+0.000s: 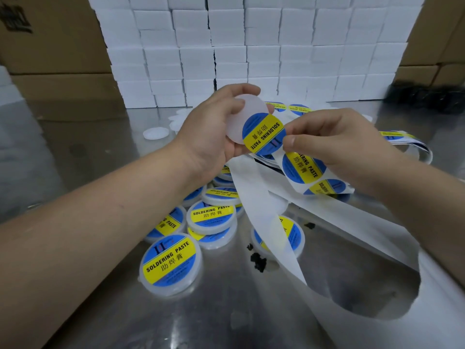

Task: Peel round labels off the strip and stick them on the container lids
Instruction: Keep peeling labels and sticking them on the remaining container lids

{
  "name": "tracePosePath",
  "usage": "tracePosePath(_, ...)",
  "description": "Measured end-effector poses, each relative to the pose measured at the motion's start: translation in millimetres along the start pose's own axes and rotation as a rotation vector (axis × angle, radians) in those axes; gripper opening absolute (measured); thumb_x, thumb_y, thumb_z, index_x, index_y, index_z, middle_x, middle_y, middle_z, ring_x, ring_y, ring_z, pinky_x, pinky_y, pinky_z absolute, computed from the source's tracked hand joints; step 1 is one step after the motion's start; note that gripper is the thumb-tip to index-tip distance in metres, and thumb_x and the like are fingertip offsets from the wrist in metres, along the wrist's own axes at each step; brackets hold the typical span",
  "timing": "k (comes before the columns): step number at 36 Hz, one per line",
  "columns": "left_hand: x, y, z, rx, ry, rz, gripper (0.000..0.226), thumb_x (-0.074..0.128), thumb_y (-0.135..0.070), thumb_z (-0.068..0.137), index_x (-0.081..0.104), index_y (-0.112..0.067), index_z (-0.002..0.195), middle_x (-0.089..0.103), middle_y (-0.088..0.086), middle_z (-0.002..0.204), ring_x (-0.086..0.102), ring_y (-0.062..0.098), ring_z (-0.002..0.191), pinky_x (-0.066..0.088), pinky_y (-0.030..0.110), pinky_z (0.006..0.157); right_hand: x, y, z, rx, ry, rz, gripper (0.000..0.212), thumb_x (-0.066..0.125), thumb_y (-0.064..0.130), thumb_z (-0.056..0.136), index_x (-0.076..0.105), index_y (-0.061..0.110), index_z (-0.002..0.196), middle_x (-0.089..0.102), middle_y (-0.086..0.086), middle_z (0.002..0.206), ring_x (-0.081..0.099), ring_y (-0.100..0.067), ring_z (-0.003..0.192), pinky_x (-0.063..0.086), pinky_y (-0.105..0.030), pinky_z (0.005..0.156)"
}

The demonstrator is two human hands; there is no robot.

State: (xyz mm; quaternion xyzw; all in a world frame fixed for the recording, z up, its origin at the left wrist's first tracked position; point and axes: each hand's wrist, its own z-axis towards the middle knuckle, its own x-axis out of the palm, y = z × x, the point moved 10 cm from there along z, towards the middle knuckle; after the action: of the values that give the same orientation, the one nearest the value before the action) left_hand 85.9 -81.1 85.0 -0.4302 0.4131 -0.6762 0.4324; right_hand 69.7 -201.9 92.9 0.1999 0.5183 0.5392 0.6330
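Several brown cardboard cartons (pixel 50 46) are standing at the far left, behind the shiny steel bench (pixel 100 311). Beside the left forearm, a heap of labelled white round plastic lids (pixel 171 260) is lying on the bench, some of them overlapping. Further back, a bare white round lid (pixel 156 133) is resting flat.

The left hand (pixel 208 137) is holding a translucent white round container lid (pixel 247 109) up above the bench, its grip curling round the lid's rim. A wall of small white boxes (pixel 251 46) is rising behind it. A round blue-and-yellow label (pixel 264 133) reading "SOLDERING PASTE" is overlapping the lid's lower right part.

Lower down, black crumbs (pixel 258 261) are lying on the bench, and empty white backing paper (pixel 264 222) is draping across one labelled lid.

The right hand (pixel 337 144) is pinching the label's right edge between thumb and forefinger, its grip narrow. A white strip of round labels (pixel 304 168) is running under that hand and trailing off to the right.
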Motion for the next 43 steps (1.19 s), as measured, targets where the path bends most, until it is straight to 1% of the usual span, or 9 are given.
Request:
tracePosePath(2, 4.7, 4.0, -1.5, -0.045, 0.032, -0.081, 0.031, 0.027, -0.015, 0.095, 0.058, -0.015, 0.092, 0.070, 0.010, 0.083, 0.068, 0.023, 0.077, 0.058, 0.040, 0.065, 2.3, 0.4, -0.5, -0.005, 0.026, 0.006, 0.028, 0.065, 0.018, 0.080, 0.071, 0.041, 0.066, 0.068, 0.014, 0.063, 0.060, 0.001, 0.060, 0.053, -0.021, 0.064)
tracePosePath(6, 9.3, 8.2, -3.8, -0.066, 0.072, -0.056, 0.033, 0.027, -0.022, 0.094, 0.059, -0.016, 0.091, 0.070, 0.009, 0.087, 0.068, 0.024, 0.078, 0.057, 0.033, 0.060, 7.9, 2.0, -1.4, -0.029, 0.086, 0.019, 0.028, 0.064, 0.016, 0.082, 0.072, 0.040, 0.071, 0.070, 0.016, 0.067, 0.063, 0.003, 0.064, 0.052, -0.012, 0.065)
tracePosePath(11, 13.1, 7.3, -4.9, -0.008, 0.094, 0.099, 0.023, 0.038, -0.011, 0.093, 0.058, -0.021, 0.093, 0.072, 0.000, 0.085, 0.069, 0.019, 0.076, 0.055, 0.027, 0.056, 10.4, 1.8, -1.4, -0.054, 0.109, 0.035, 0.029, 0.064, 0.016, 0.082, 0.072, 0.043, 0.076, 0.071, 0.017, 0.076, 0.064, 0.004, 0.073, 0.051, -0.014, 0.074)
tracePosePath(15, 13.1, 5.5, -5.7, 0.044, 0.091, 0.191, 0.021, 0.051, -0.006, 0.090, 0.059, -0.025, 0.091, 0.070, -0.002, 0.089, 0.068, 0.016, 0.075, 0.053, 0.025, 0.055, 13.1, -0.6, -1.4, -0.035, 0.129, 0.085, 0.029, 0.063, 0.012, 0.083, 0.073, 0.038, 0.078, 0.072, 0.019, 0.083, 0.062, 0.008, 0.094, 0.049, -0.016, 0.087)
tracePosePath(17, 13.3, 5.0, -6.0, 0.063, 0.090, 0.228, 0.022, 0.054, -0.005, 0.089, 0.059, -0.027, 0.091, 0.069, -0.002, 0.093, 0.067, 0.016, 0.076, 0.053, 0.025, 0.057, 12.8, -1.5, -1.3, -0.023, 0.126, 0.103, 0.027, 0.062, 0.010, 0.082, 0.074, 0.034, 0.076, 0.072, 0.018, 0.084, 0.061, 0.007, 0.098, 0.049, -0.018, 0.089)
tracePosePath(22, 12.5, 3.4, -6.5, 0.084, 0.092, 0.263, 0.023, 0.057, -0.006, 0.088, 0.058, -0.029, 0.091, 0.070, -0.007, 0.090, 0.069, 0.014, 0.076, 0.054, 0.025, 0.058, 8.8, -2.7, -0.6, -0.010, 0.092, 0.097, 0.020, 0.062, 0.010, 0.083, 0.071, 0.027, 0.080, 0.072, 0.017, 0.079, 0.063, 0.009, 0.091, 0.050, -0.011, 0.080)
tracePosePath(29, 13.4, 3.3, -7.5, 0.089, 0.098, 0.274, 0.022, 0.057, -0.007, 0.088, 0.058, -0.029, 0.092, 0.071, -0.011, 0.083, 0.070, 0.015, 0.071, 0.054, 0.025, 0.057, 7.2, -2.0, 0.1, -0.013, 0.066, 0.093, 0.024, 0.062, 0.009, 0.084, 0.068, 0.029, 0.072, 0.067, 0.021, 0.063, 0.060, 0.016, 0.071, 0.045, -0.004, 0.062)
tracePosePath(38, 13.7, 2.3, -8.5, 0.097, 0.095, 0.295, 0.022, 0.056, -0.008, 0.089, 0.057, -0.029, 0.092, 0.069, -0.006, 0.090, 0.070, 0.015, 0.072, 0.054, 0.024, 0.058, 7.3, -0.8, -0.6, -0.010, 0.069, 0.088, 0.023, 0.062, 0.010, 0.084, 0.067, 0.029, 0.072, 0.067, 0.021, 0.063, 0.061, 0.014, 0.070, 0.046, -0.004, 0.062)
tracePosePath(43, 13.7, 1.2, -9.1, 0.101, 0.092, 0.316, 0.021, 0.056, -0.008, 0.089, 0.057, -0.029, 0.092, 0.070, -0.010, 0.086, 0.070, 0.014, 0.072, 0.054, 0.024, 0.058, 7.0, -0.8, -0.5, -0.011, 0.064, 0.050, 0.022, 0.062, 0.014, 0.083, 0.067, 0.033, 0.072, 0.067, 0.020, 0.062, 0.063, 0.009, 0.065, 0.048, -0.006, 0.062)
